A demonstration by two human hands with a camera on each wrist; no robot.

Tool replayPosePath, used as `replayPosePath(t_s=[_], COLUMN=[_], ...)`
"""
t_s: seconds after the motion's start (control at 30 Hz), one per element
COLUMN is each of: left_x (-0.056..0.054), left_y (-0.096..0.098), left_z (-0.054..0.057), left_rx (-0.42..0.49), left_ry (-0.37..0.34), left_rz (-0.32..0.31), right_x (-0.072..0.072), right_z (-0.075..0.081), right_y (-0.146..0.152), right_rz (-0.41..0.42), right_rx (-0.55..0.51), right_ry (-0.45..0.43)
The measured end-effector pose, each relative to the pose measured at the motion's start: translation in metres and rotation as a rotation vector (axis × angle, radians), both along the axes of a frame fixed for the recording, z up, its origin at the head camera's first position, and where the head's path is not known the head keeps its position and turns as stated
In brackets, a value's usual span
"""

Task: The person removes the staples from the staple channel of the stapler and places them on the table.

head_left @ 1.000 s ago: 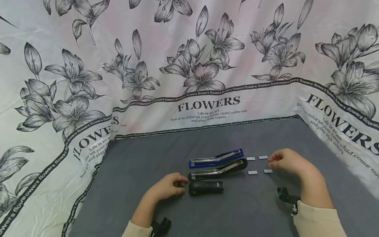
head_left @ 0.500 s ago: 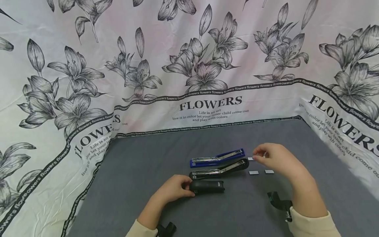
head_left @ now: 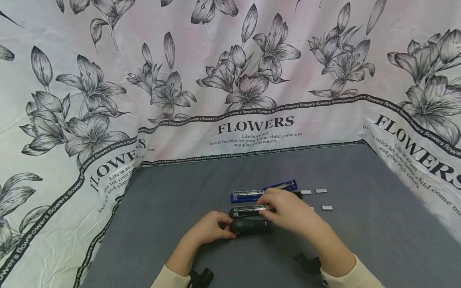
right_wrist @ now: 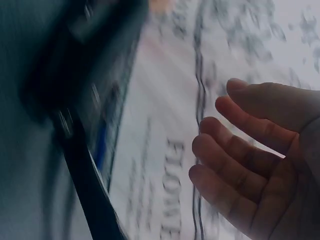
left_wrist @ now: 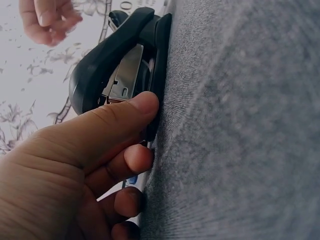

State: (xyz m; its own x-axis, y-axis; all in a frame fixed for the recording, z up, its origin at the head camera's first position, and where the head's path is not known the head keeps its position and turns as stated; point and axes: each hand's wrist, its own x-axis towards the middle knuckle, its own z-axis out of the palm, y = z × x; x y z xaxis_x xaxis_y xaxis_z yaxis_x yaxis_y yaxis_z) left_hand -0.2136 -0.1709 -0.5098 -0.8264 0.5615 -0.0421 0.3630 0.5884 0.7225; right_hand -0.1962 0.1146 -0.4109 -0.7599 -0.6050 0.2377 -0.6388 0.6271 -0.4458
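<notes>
A closed black stapler (head_left: 251, 227) lies nearest me on the grey cloth, and my left hand (head_left: 212, 229) pinches the left end of its base. In the left wrist view the thumb (left_wrist: 145, 103) lies on the base of that black stapler (left_wrist: 112, 60), below its raised top arm. My right hand (head_left: 288, 208), fingers loosely bent and holding nothing, is in the air above an unfolded black stapler (head_left: 248, 210), covering its hinge part. Behind that one lies an unfolded blue stapler (head_left: 248, 195). The right wrist view is blurred, with the right hand (right_wrist: 250, 165) apart from the staplers.
Several small strips of staples lie right of the staplers, among them a back strip (head_left: 321, 191) and a front strip (head_left: 327, 208); my right hand partly hides another. A white flower-printed cloth (head_left: 252, 132) hangs along the table's back and sides.
My left hand has moved right and taken hold of the closed black stapler's end. My right hand has travelled left from the staple strips to over the unfolded black stapler.
</notes>
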Motion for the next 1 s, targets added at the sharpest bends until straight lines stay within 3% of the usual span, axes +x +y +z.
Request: replayPosePath(t_s=[0.33,0.5,0.57,0.8,1.0], left_x=[-0.001,-0.002,-0.001,0.001,-0.001], left_y=[-0.003,-0.004,-0.003,-0.002,-0.002], left_z=[-0.004,-0.004,-0.002,0.002,0.000], left_rx=[0.045,0.029,0.018,0.006,0.002], left_ry=[-0.040,-0.047,-0.046,-0.080,-0.067], left_rz=[-0.019,-0.011,-0.004,0.017,0.013], right_x=[0.015,0.016,0.015,0.011,0.008], right_z=[-0.037,-0.056,-0.058,-0.059,-0.039], right_y=[-0.054,-0.066,-0.067,-0.061,-0.047], right_rz=[0.148,0.140,0.132,0.166,0.164], right_rx=[0.112,0.126,0.126,0.046,-0.035], right_ry=[0.110,0.257,0.279,0.211,0.061])
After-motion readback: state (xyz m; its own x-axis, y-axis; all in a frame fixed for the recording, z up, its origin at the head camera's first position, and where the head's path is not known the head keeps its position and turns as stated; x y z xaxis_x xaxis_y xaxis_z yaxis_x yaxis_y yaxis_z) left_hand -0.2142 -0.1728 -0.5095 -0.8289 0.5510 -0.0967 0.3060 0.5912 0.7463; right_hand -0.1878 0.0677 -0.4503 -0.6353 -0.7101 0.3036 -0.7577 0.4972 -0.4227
